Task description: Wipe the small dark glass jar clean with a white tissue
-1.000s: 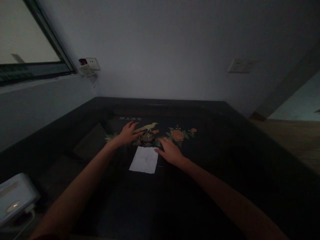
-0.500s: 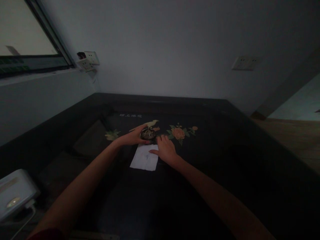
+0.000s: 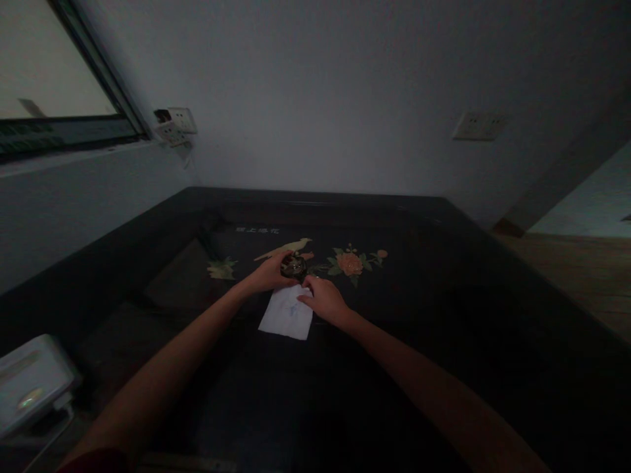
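The room is dim. My left hand [image 3: 269, 274] is curled around a small round dark object [image 3: 293, 265] that looks like glass, just above the dark table [image 3: 444, 315]. My right hand [image 3: 323, 301] lies beside it with its fingers bent down onto the upper right corner of a white sheet of paper [image 3: 286, 314]. The paper lies flat on the table right under the round object. A painted bird and orange flowers [image 3: 350, 263] decorate the tabletop behind both hands.
A white device [image 3: 32, 381] with a cable sits at the near left. Wall sockets [image 3: 172, 125] hang by the window at the left, and another socket plate [image 3: 476, 126] is on the back wall. Wooden floor shows at the right.
My left hand went from lying open beside the round object to closing around it. My right hand slid left onto the paper's corner.
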Action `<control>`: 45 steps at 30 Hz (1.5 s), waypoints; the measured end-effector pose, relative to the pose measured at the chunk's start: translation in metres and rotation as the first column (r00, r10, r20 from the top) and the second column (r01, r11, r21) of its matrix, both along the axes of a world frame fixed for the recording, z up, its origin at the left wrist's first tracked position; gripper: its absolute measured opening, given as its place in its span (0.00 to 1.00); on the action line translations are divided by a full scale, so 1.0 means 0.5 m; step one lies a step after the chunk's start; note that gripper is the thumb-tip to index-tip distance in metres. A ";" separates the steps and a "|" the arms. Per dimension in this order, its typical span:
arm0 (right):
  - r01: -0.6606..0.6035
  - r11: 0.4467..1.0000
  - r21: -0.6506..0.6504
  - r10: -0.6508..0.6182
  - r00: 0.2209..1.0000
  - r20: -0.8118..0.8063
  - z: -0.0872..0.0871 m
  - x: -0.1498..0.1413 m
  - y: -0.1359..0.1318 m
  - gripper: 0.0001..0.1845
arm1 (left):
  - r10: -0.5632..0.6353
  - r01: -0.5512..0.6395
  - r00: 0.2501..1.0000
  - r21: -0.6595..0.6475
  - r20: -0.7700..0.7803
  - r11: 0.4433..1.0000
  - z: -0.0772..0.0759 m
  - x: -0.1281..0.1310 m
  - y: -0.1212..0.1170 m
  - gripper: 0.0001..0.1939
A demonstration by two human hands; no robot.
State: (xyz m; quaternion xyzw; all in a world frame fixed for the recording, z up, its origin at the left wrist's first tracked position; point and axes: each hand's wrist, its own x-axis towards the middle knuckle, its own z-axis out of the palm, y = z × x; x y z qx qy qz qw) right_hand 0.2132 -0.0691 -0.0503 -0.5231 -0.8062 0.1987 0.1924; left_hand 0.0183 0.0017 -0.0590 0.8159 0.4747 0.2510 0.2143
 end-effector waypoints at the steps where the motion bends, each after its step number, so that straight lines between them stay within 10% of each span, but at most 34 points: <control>1: 0.003 1.000 -0.012 -0.003 1.000 -0.025 0.002 0.010 -0.002 0.09 | 0.015 -0.015 1.000 0.003 0.004 1.000 0.002 0.006 -0.002 0.42; 21: 0.096 0.995 -0.005 -0.095 0.971 -0.220 -0.012 0.234 -0.049 0.11 | 0.027 -0.017 0.984 -0.054 0.174 0.998 0.000 0.239 -0.039 0.40; 45: 0.127 0.979 0.159 -0.116 0.990 -0.079 -0.052 0.249 -0.025 0.06 | -0.098 0.129 0.963 -0.110 0.251 0.986 -0.008 0.246 -0.044 0.47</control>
